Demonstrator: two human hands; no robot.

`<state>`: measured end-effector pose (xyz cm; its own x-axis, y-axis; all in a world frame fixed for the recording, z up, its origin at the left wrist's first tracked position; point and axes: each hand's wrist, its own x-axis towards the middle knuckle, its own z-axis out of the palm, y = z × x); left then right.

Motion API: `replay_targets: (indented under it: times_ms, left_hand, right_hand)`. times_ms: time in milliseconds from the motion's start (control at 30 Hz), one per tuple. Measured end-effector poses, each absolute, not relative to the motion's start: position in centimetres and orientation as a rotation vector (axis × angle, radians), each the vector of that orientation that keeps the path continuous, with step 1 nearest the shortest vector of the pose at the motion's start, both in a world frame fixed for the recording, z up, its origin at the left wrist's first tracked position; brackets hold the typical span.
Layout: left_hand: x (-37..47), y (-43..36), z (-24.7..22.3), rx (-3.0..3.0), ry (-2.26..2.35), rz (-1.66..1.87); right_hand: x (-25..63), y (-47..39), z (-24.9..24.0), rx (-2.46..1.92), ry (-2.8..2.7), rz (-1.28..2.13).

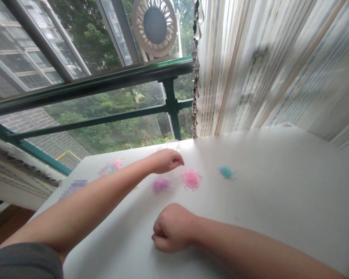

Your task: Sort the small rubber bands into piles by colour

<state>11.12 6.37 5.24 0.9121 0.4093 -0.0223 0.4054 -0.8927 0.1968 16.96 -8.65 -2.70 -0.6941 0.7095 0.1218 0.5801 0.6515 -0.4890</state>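
Left hand (165, 161) is reaching, fingers curled, just above the pink pile (191, 179); any hold is indiscernible. Right hand (172, 228) is resting fisted on the table (279, 193).

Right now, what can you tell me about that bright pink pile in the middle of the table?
The pink pile looks like a loose tangle of thin, bright pink loops, perhaps tiny elastic bands. It lies flat on the white table, between a purple pile and a teal pile. Nothing touches it; the left hand is just behind it.
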Motion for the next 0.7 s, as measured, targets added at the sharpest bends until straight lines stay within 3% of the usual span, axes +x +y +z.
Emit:
replay_targets:
  times_ms: [300,500,700]
  left_hand:
    - [0.8,7.1,9.2,2.659,1.062,0.338]
    - [-7.1,6.8,8.6,2.533,1.398,0.389]
    - [-4.6,5.2,6.6,2.647,1.265,0.283]
  right_hand:
    - [16.9,-8.7,-3.2,-1.040,-2.519,0.658]
    - [17.1,-8.9,-3.2,-0.986,-2.487,0.705]
    - [17.0,-8.6,-3.4,-0.991,-2.482,0.729]
